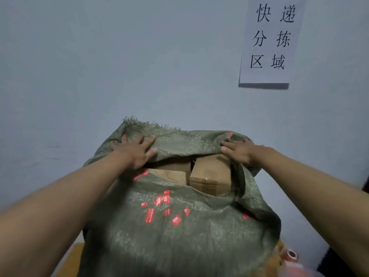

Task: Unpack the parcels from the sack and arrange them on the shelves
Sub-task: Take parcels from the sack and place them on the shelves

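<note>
Dim, flat indoor light with a cool blue-grey cast and soft focus throughout.

The wall [99, 66] is evenly lit with no glare; the paper sign [269, 41] throws a narrow dark shadow along its lower edge, so the light comes from above. The sack [179, 226] darkens toward its lower front, and its mouth is in shade. Wide-angle distortion stretches both forearms at the bottom corners. The roll of tape [290, 255] at lower right is blurred, and the fine weave looks smeared by compression.
</note>
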